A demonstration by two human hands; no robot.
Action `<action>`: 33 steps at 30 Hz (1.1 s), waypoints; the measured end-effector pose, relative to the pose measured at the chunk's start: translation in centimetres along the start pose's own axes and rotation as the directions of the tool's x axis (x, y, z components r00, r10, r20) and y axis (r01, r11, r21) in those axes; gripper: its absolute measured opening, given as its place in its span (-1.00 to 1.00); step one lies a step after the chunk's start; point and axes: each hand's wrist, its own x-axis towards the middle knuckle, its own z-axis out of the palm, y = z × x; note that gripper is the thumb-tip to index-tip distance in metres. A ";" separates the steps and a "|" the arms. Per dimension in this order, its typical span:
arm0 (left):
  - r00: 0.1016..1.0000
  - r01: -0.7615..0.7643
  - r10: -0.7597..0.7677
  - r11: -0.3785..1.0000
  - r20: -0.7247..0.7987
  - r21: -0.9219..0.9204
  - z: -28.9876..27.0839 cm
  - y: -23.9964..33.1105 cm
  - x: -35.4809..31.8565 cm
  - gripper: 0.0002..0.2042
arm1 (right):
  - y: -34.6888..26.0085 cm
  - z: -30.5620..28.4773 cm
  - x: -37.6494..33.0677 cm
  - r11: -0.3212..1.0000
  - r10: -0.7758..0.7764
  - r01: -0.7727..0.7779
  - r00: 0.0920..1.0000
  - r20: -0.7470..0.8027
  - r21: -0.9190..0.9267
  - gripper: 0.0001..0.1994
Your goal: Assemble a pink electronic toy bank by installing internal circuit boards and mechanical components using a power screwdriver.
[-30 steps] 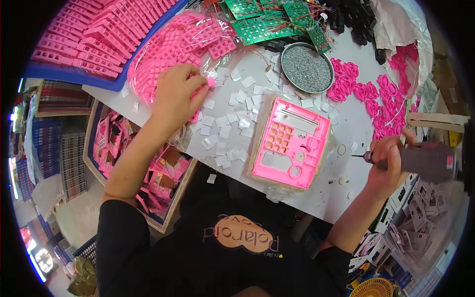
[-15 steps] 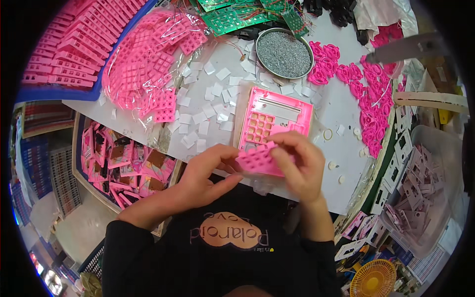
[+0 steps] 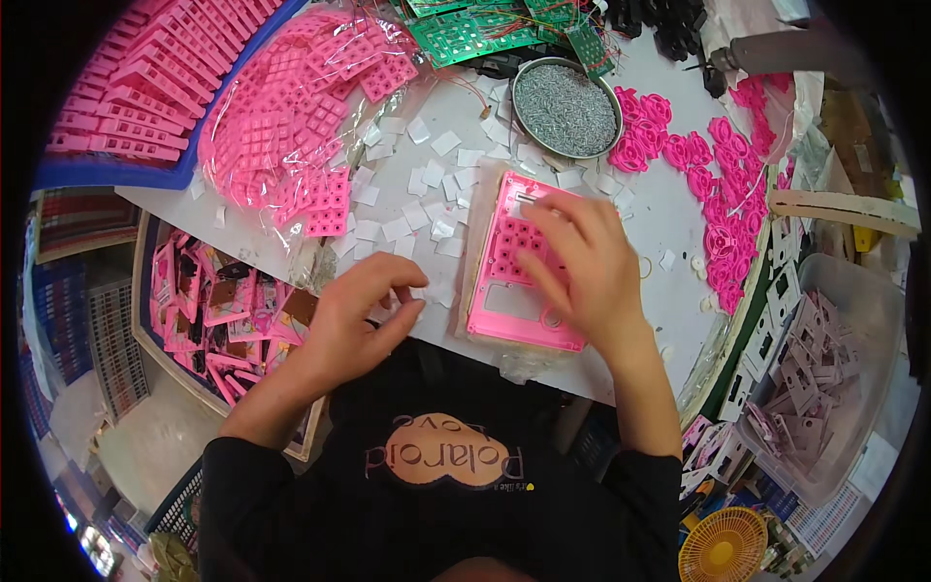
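Note:
A pink plastic housing (image 3: 495, 320) lies on the worktable in front of me, on a clear plastic-wrapped pad. A pink keypad (image 3: 514, 247) of square buttons sits in its grid opening, partly hidden by my right hand (image 3: 599, 267). That hand is over the housing with thumb and fingers apart; its fingertips are at the keypad and the housing's far end, and I cannot tell whether they press. Off to the housing's left, my left hand (image 3: 364, 315) hovers near the table edge, fingers bent, a gap between thumb and forefinger, nothing seen between them.
Small white slips (image 3: 396, 228) are scattered left of the housing. Behind stand a round dish of screws (image 3: 617, 136) and green circuit boards (image 3: 465, 37). A bag of pink keypads (image 3: 281, 126), a blue crate (image 3: 184, 175), pink ring-shaped parts (image 3: 722, 194) and a clear bin (image 3: 824, 466) flank the area.
The pink keypad, held in both hands before, now sits in the housing. My left hand has drawn away leftward; my right has moved farther up over the housing. The view shifted slightly.

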 end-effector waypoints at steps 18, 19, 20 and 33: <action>0.834 -0.257 0.547 0.264 0.075 0.930 -10.2 -4.7 27.0 -0.62 | -5.8 2.4 -4.4 0.971 0.166 -0.097 0.929 0.330 -0.218 -0.02; 0.895 -0.249 0.430 0.260 0.119 0.933 -10.3 -4.9 27.8 -0.58 | -5.7 2.4 -4.5 0.974 0.158 -0.091 0.930 0.332 -0.208 -0.03; 0.940 -0.239 0.303 0.254 0.158 0.937 -10.5 -5.1 28.5 -0.54 | -5.6 2.4 -4.6 0.975 0.148 -0.082 0.934 0.326 -0.207 -0.02; 0.627 -0.461 0.709 0.001 0.324 0.888 -13.9 -2.9 30.1 -0.85 | -5.1 2.5 -5.1 0.987 0.108 -0.069 0.954 0.281 -0.147 -0.04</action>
